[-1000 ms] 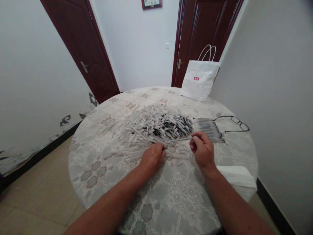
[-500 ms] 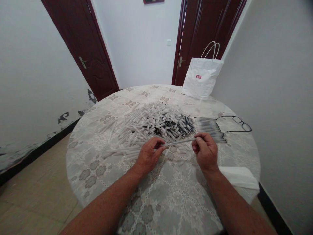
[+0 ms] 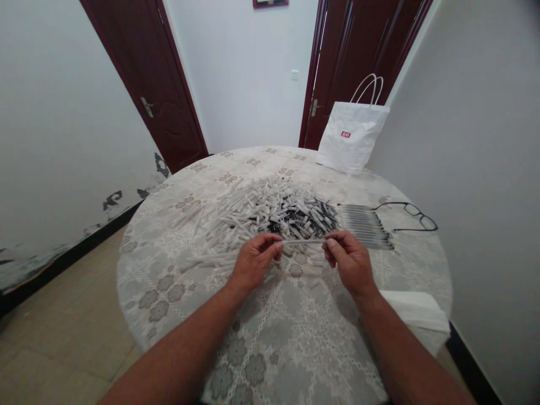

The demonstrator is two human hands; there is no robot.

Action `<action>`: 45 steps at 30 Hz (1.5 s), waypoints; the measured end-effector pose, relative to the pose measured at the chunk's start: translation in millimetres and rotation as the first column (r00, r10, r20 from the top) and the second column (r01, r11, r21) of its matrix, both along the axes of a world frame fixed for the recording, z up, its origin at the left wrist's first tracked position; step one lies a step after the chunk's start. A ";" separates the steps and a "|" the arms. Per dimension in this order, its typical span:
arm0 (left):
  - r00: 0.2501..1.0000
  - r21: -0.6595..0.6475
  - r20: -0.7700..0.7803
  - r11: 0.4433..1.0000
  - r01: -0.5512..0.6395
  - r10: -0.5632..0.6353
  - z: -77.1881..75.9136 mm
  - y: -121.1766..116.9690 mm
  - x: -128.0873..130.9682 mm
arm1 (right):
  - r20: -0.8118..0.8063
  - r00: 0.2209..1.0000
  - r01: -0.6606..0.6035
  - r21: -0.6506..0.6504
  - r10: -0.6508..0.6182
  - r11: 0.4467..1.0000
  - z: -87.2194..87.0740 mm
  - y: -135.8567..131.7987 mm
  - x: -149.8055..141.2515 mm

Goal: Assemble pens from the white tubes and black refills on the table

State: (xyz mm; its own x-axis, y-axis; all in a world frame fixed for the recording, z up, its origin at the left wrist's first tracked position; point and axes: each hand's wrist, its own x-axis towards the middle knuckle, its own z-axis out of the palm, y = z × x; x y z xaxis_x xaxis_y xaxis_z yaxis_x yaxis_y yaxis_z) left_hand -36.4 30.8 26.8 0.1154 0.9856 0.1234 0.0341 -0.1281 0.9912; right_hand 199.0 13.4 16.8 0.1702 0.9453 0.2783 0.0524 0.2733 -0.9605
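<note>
A slim, pale grey pen (image 3: 302,241) is stretched level between my two hands, above the near edge of the heap. My left hand (image 3: 255,260) pinches its left end between thumb and fingers. At the other end, my right hand (image 3: 350,263) has thumb and fingertips closed on it. The fingers cover both tips of the pen. Just beyond lies a heap of white pen parts (image 3: 236,216), with short caps and long tubes mixed together. Thin dark pieces (image 3: 304,220) lie on its right side. Right of the heap, several grey pens with dark ends (image 3: 365,225) are lined up side by side.
The round table (image 3: 291,337) wears a patterned lace-like cloth. Black-framed glasses (image 3: 415,216) rest beside the row of pens. A white paper bag (image 3: 354,135) stands at the back right. Folded white material (image 3: 415,309) lies by my right forearm.
The pen has gone from slightly slanted to level. My hands have drawn a little closer together, and the right one has shifted slightly left. The camera view has shifted slightly.
</note>
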 end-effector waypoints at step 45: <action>0.983 -0.150 0.084 0.973 0.176 -0.165 -7.8 -3.2 15.3 | 0.872 0.462 -0.200 0.282 -0.163 0.938 19.8 -5.9 -10.1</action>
